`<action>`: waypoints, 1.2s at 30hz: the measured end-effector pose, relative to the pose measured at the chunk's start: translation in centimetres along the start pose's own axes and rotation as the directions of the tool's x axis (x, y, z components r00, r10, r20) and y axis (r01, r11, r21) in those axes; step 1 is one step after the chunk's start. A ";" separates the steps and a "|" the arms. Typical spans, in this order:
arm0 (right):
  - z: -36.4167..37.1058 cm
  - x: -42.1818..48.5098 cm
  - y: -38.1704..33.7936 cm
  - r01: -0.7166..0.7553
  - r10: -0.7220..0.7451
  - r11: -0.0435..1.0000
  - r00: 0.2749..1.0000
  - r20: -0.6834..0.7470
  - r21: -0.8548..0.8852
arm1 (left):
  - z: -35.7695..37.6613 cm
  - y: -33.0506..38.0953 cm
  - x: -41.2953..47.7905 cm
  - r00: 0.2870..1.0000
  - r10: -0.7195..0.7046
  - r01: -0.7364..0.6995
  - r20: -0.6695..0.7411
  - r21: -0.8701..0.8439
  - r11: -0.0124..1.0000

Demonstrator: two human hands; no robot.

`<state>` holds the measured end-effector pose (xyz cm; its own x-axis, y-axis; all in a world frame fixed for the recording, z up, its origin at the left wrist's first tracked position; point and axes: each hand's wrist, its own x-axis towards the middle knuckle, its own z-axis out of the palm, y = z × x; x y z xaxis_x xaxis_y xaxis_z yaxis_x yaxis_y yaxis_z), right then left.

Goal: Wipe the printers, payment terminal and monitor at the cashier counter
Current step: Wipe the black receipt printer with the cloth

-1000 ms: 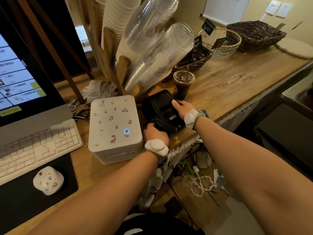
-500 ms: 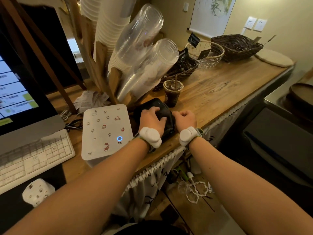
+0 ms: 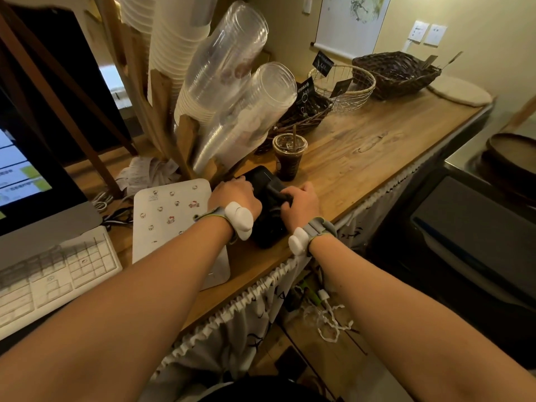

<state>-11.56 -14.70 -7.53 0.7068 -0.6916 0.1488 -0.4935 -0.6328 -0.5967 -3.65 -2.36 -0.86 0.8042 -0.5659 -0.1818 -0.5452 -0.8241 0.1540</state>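
Left hand (image 3: 235, 195) slid beside black printer (image 3: 260, 176), fingers hidden, right hand (image 3: 300, 203) pinching cloth (image 3: 277, 190), cup (image 3: 289, 159) behind

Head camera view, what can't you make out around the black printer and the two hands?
All in the head view:
- black printer: front and much of the top hidden under both hands; buttons or slot unreadable, dark on dark.
- left hand: fingertips hidden behind its own back, grip unclear.
- dark cloth: only a fold shows, in the right hand's curled fingers.
- monitor: cut off by the left edge; screen text too small.
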 end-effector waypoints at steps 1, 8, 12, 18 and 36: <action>0.1 -0.2 -0.4 0.038 -0.038 0.999 0.999 0.006 -0.028 | 0.0 0.0 0.2 1.000 0.003 -0.004 0.012 0.043 0.999; 0.2 0.5 -0.1 0.246 -0.217 0.947 0.964 0.155 -0.206 | 1.1 -0.3 1.0 0.997 0.069 -0.075 0.038 0.187 0.979; 1.2 0.7 -0.8 0.166 -0.146 0.962 0.984 0.103 -0.216 | 1.1 -0.5 1.3 0.997 0.070 -0.075 0.036 0.177 0.981; 0.4 0.1 -0.4 0.178 -0.163 0.977 0.979 0.120 -0.121 | 1.0 -0.7 0.8 0.997 0.082 -0.083 0.011 0.150 0.985; 2.5 -4.9 0.2 -0.171 0.180 0.972 0.983 -0.039 0.163 | 1.2 -0.7 1.3 0.990 0.104 -0.102 -0.095 0.025 0.995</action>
<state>-13.86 -10.63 -10.37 0.5863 -0.8071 0.0697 -0.5183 -0.4398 -0.7335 -2.46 -2.53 -2.38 0.7622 -0.6434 -0.0716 -0.6298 -0.7626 0.1478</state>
